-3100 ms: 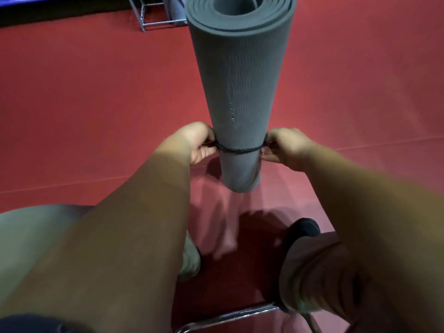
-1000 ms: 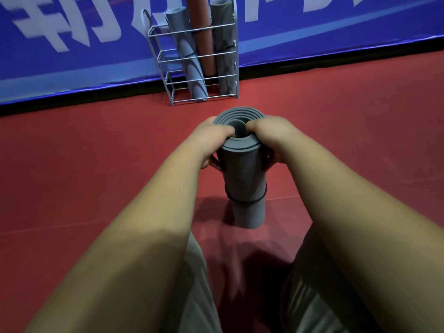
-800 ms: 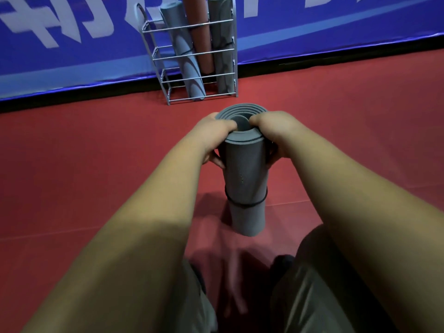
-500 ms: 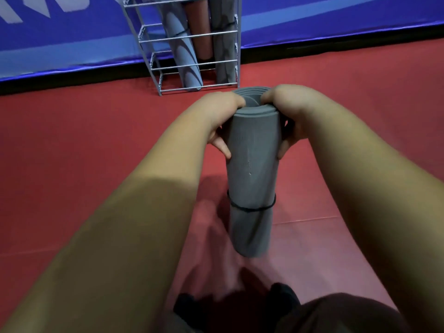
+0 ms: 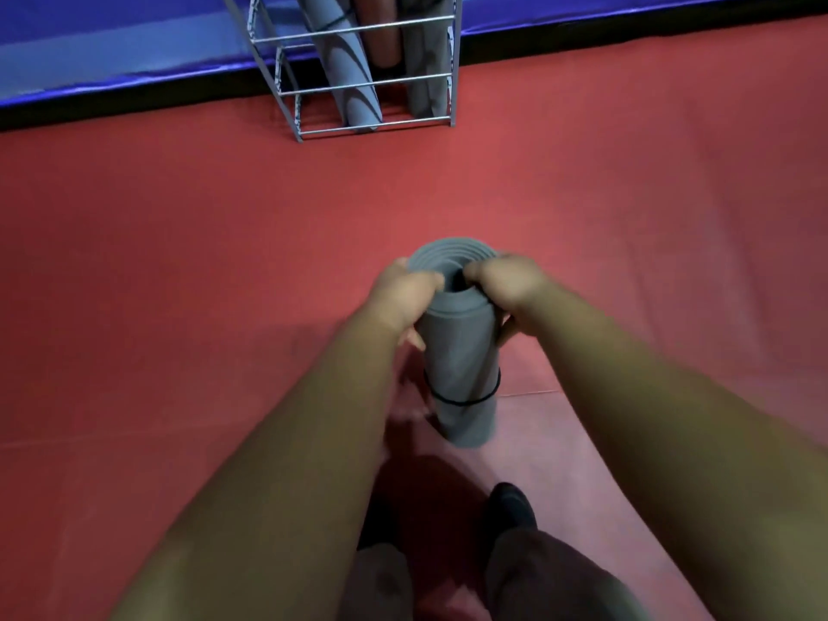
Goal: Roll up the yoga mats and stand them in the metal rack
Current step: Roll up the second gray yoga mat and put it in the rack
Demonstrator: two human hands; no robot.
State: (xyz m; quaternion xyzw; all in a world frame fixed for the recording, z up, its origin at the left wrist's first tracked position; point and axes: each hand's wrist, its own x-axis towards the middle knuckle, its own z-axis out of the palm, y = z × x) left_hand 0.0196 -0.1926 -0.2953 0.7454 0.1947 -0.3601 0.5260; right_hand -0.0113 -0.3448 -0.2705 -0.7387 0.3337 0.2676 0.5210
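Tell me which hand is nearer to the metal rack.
Left, slightly. The left hand grips the top of the grey mat, in line with the metal rack; the right hand grips its other side, beyond the rack's right edge.

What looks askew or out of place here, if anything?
In the metal rack, the blue-grey rolled mat leans diagonally, while the reddish-brown mat and dark grey mat beside it stand upright. Nothing else stands out.

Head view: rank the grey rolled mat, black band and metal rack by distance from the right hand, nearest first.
1. The grey rolled mat: gripped at its top end by the right hand.
2. The black band: lower down, around the same mat.
3. The metal rack: far ahead, by the blue wall.
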